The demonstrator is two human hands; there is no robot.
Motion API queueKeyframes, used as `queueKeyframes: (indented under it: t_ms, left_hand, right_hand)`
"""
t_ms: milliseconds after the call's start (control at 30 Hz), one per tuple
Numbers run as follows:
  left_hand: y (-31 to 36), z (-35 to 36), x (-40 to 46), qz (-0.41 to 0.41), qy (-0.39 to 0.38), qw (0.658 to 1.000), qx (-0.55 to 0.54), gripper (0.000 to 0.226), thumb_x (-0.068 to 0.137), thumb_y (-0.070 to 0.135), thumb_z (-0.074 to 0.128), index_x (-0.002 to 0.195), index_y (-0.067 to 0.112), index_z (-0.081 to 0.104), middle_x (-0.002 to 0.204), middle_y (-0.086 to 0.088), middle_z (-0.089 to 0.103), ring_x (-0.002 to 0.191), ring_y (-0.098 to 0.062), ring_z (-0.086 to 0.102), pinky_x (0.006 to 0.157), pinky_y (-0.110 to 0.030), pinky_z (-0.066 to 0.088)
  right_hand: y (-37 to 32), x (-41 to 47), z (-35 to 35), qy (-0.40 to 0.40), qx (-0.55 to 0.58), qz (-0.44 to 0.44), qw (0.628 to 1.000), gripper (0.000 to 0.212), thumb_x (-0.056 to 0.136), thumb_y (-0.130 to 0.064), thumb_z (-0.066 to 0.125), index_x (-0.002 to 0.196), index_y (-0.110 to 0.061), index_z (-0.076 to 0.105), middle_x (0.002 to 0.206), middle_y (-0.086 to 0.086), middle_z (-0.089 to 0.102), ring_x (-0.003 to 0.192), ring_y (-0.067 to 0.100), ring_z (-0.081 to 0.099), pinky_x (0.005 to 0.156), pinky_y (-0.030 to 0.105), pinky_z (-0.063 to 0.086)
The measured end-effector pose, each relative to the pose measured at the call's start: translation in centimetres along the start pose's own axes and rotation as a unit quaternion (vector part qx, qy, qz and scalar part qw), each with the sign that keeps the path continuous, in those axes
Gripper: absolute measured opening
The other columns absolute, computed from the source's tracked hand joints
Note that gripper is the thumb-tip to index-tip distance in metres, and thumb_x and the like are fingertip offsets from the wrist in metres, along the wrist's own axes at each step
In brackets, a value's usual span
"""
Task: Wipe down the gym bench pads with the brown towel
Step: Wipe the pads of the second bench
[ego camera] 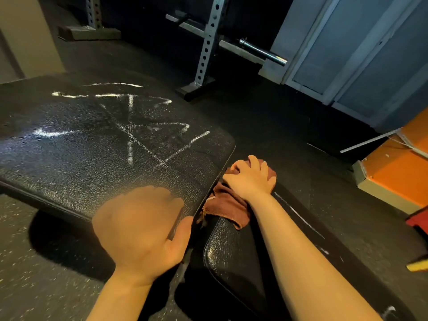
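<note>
The right hand (251, 176) bunches the crumpled brown cloth towel (228, 206) in its grip at the pads' gap; the left hand (139, 228) lies flat, fingers relaxed, on the chalk-streaked black textured pad (81, 147). Next, likely sweeping across those streaks.

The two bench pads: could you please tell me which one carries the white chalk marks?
The large back pad under the left hand; the smaller seat pad, under the brown towel, shows none.
</note>
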State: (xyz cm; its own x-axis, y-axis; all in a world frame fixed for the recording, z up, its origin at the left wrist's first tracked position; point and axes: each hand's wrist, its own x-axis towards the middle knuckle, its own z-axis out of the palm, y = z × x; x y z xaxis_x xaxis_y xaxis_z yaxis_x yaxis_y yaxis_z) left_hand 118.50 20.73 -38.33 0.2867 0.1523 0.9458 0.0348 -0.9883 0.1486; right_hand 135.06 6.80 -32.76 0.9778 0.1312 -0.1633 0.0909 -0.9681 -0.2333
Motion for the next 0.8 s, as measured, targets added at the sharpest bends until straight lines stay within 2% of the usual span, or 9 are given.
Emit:
queueKeyframes:
  t_ms: [133, 367, 467, 633, 733, 800]
  left_hand:
    - [0.1, -0.2, 0.2, -0.015, -0.01, 1.0, 0.003, 0.032, 0.092, 0.038, 0.056, 0.077, 0.021, 0.079, 0.091, -0.003, 0.074, 0.093, -0.025, 0.061, 0.072, -0.049, 0.047]
    - [0.8, -0.9, 0.8, -0.064, -0.044, 0.997, 0.013, 0.033, 0.1, 0.037, 0.052, 0.086, 0.021, 0.077, 0.1, -0.002, 0.07, 0.101, -0.024, 0.059, 0.091, -0.046, 0.034]
    - [1.3, -1.4, 1.2, -0.094, -0.056, 0.994, -0.007, 0.038, 0.104, 0.034, 0.046, 0.087, 0.02, 0.076, 0.104, -0.003, 0.067, 0.102, -0.025, 0.058, 0.096, -0.047, 0.03]
    - [2.7, -2.2, 1.9, -0.097, -0.065, 0.993, -0.026, 0.026, 0.101, 0.028, 0.052, 0.093, 0.018, 0.074, 0.107, -0.006, 0.066, 0.105, -0.025, 0.056, 0.101, -0.047, 0.027]
    - [2.9, -2.4, 1.8, -0.094, -0.07, 0.993, -0.024, 0.021, 0.099, 0.026, 0.056, 0.095, 0.017, 0.074, 0.107, -0.006, 0.066, 0.105, -0.025, 0.056, 0.101, -0.048, 0.028]
    - [3.0, -2.6, 2.0, -0.094, -0.075, 0.992, -0.026, 0.019, 0.098, 0.025, 0.057, 0.097, 0.017, 0.074, 0.107, -0.006, 0.065, 0.104, -0.026, 0.057, 0.1, -0.047, 0.028]
  right_hand:
    - [-0.2, -4.0, 0.6, -0.001, 0.029, -0.03, 0.999, 0.047, 0.091, -0.051, 0.051, 0.136, -0.038, 0.046, 0.166, -0.002, -0.005, 0.15, 0.033, -0.013, 0.117, 0.06, -0.009]
    - [0.2, -12.1, 2.8, 0.014, 0.07, -0.099, 0.993, 0.038, 0.09, -0.053, 0.052, 0.127, -0.045, 0.047, 0.165, -0.002, -0.012, 0.149, 0.028, -0.02, 0.118, 0.052, -0.014]
    - [0.9, -13.5, 2.8, 0.003, 0.049, -0.129, 0.99, 0.043, 0.095, -0.057, 0.044, 0.136, -0.047, 0.042, 0.165, 0.0, -0.015, 0.149, 0.028, -0.022, 0.119, 0.051, -0.014]
    - [3.1, -15.8, 3.1, -0.012, 0.019, -0.204, 0.979, 0.05, 0.101, -0.057, 0.026, 0.15, -0.048, 0.023, 0.164, -0.002, -0.018, 0.149, 0.025, -0.024, 0.119, 0.048, -0.015]
    - [5.3, -17.0, 3.9, 0.014, 0.021, -0.274, 0.961, 0.064, 0.094, -0.065, 0.007, 0.154, -0.043, 0.015, 0.165, -0.004, -0.01, 0.151, 0.023, -0.018, 0.122, 0.043, -0.01]
    - [7.1, -17.6, 4.4, 0.034, 0.038, -0.31, 0.949, 0.068, 0.095, -0.062, 0.003, 0.155, -0.036, 0.021, 0.163, -0.006, 0.001, 0.152, 0.022, -0.006, 0.122, 0.036, -0.003]
